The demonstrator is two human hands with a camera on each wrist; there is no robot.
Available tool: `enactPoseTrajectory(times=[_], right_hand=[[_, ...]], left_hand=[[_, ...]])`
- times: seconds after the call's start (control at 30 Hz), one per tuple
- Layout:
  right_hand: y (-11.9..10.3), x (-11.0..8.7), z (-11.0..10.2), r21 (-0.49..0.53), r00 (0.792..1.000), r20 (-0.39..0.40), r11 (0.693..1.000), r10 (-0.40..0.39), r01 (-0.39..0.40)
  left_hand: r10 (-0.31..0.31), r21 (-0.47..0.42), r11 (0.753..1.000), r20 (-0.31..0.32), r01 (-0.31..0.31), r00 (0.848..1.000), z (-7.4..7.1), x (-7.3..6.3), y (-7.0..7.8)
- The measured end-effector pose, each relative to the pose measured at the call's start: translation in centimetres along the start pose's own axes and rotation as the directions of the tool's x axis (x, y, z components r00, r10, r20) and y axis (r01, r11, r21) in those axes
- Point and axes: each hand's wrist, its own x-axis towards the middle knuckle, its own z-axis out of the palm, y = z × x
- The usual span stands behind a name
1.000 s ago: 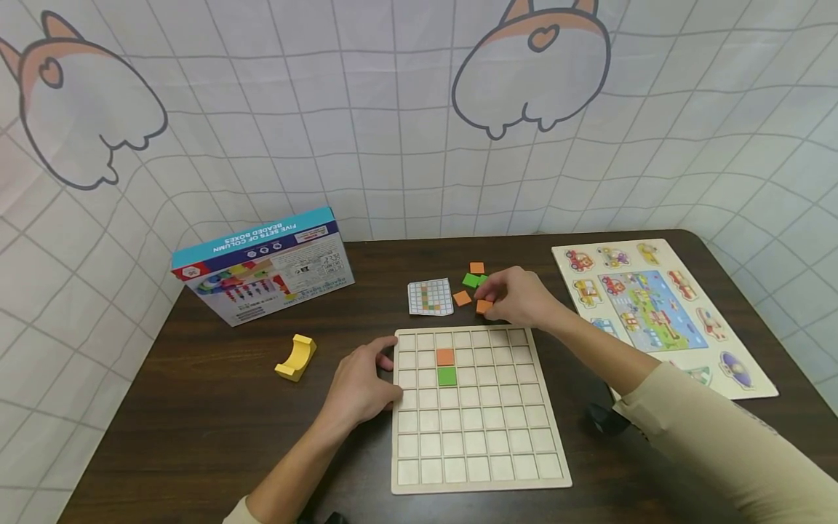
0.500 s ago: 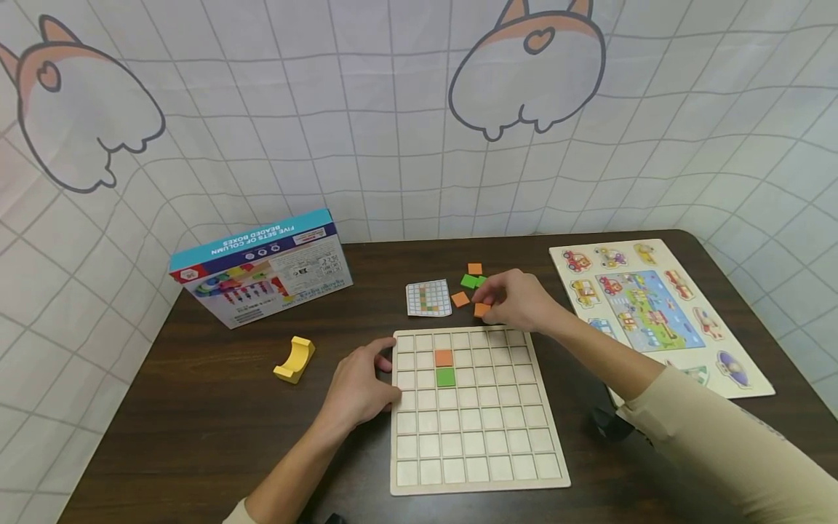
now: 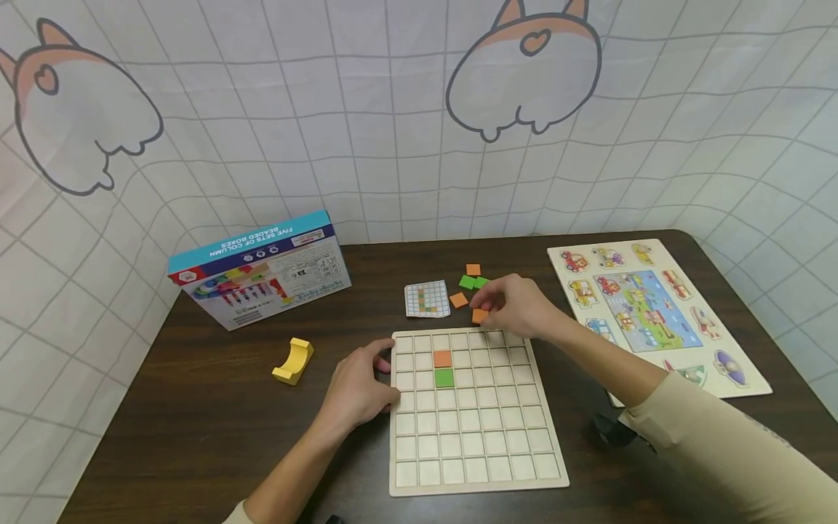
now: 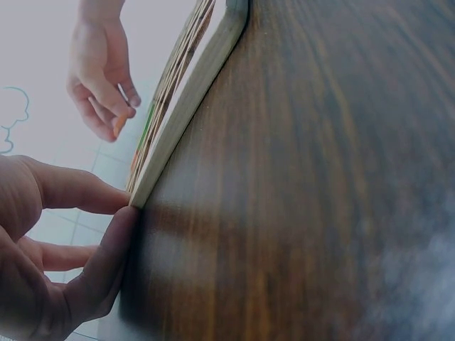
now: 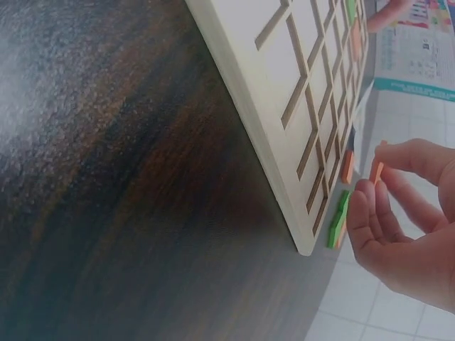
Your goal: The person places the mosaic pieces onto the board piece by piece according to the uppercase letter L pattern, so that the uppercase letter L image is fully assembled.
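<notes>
A pale wooden grid board (image 3: 484,444) lies on the dark table. One orange tile (image 3: 442,359) and, just below it, a green tile (image 3: 444,378) sit in its third column. My left hand (image 3: 356,389) rests against the board's left edge, with thumb and index fingertip spread along it; the left wrist view shows these fingertips right at the rim. Beyond the board's far edge, my right hand (image 3: 517,309) pinches another orange tile (image 5: 377,169) between thumb and fingers. Loose orange and green tiles lie beside that hand, and a small pattern card (image 3: 427,299) is left of them.
A picture puzzle board (image 3: 655,320) occupies the right side of the table. At the back left stands a printed box (image 3: 268,280), with a yellow curved block (image 3: 294,361) in front of it. A white grid-patterned cloth rises behind the table.
My right hand has shifted slightly nearer the grid board's far edge with the orange tile in its fingers. The left hand stays at the board's edge; the head view has drifted a little.
</notes>
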Motion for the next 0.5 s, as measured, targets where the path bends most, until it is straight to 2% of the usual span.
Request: enactPoseTrajectory(times=[0.5], right_hand=[[-0.17, -0.25, 0.20, 0.008, 1.000, 0.010, 1.000, -0.013, 0.013]], left_hand=[[-0.009, -0.006, 1.000, 0.003, 0.009, 1.000, 0.02, 0.00, 0.05]])
